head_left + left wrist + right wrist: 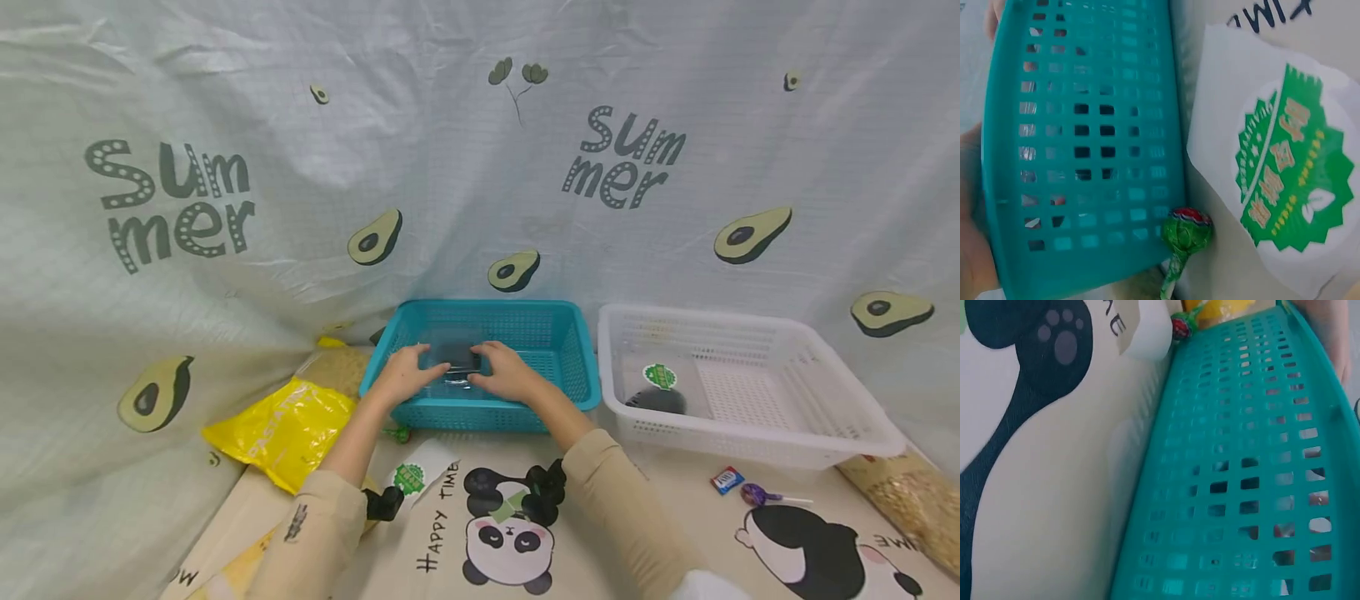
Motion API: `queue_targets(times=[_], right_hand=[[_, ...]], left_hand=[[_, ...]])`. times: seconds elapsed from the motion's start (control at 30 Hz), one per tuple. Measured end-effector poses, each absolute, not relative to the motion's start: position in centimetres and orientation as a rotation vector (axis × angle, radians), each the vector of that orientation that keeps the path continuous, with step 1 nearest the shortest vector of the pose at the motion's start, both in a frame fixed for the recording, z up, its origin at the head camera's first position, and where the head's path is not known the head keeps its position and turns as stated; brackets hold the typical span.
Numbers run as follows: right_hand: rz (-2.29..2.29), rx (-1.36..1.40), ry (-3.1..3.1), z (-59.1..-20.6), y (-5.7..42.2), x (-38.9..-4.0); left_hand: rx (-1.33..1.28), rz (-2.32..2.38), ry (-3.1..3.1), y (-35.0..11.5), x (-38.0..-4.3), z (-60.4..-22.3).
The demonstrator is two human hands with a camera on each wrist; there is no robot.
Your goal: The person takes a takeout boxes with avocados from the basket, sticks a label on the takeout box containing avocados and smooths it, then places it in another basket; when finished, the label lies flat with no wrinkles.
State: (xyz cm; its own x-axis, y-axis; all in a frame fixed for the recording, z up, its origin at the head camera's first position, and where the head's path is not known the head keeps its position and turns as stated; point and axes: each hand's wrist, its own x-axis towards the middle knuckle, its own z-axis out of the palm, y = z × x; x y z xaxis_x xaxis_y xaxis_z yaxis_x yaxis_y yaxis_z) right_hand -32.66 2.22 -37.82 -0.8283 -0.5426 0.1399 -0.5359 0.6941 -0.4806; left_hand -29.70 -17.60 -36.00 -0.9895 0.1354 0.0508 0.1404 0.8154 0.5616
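A clear plastic bag with dark contents (459,357) lies inside the teal basket (480,414). From its left side my left hand (405,377) grips it, thumb towards the middle. On the opposite side my right hand (510,373) holds the bag between thumb and fingers. Both wrist views mostly face the basket's slotted front wall, and dark patches show through its holes. The fingertips are hidden there; only part of the left hand (972,250) shows past the rim in the left wrist view.
Right of the basket stands a white basket (750,437) holding a similar bag with a green label (660,377). A yellow bag (288,425) lies at the left. In front are a green lollipop (1188,234), a white paper with a green sticker (409,479), a purple lollipop (756,494) and a small candy (727,480).
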Motion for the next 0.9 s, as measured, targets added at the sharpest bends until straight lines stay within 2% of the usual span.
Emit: queue_targets(times=[0.2, 0.4, 0.67, 0.9], right_hand=[[-1.017, -0.995, 2.958, -37.4, 3.1, -31.8], [-1.248, -1.158, 3.075, -35.0, 5.4, -29.5], [-1.375, -1.315, 3.102, -32.3, 10.0, -23.5], [-1.342, -1.474, 3.102, -33.9, 13.7, -16.7]], left_hand=[[-0.277, -0.902, -2.866, -17.0, -29.0, -35.0], [-0.401, -0.907, -2.667, -15.7, -27.1, -32.0], [-0.622, -0.931, -2.477, -13.3, -20.7, -29.2], [-0.796, -0.973, -2.419, -11.9, -14.6, -30.8]])
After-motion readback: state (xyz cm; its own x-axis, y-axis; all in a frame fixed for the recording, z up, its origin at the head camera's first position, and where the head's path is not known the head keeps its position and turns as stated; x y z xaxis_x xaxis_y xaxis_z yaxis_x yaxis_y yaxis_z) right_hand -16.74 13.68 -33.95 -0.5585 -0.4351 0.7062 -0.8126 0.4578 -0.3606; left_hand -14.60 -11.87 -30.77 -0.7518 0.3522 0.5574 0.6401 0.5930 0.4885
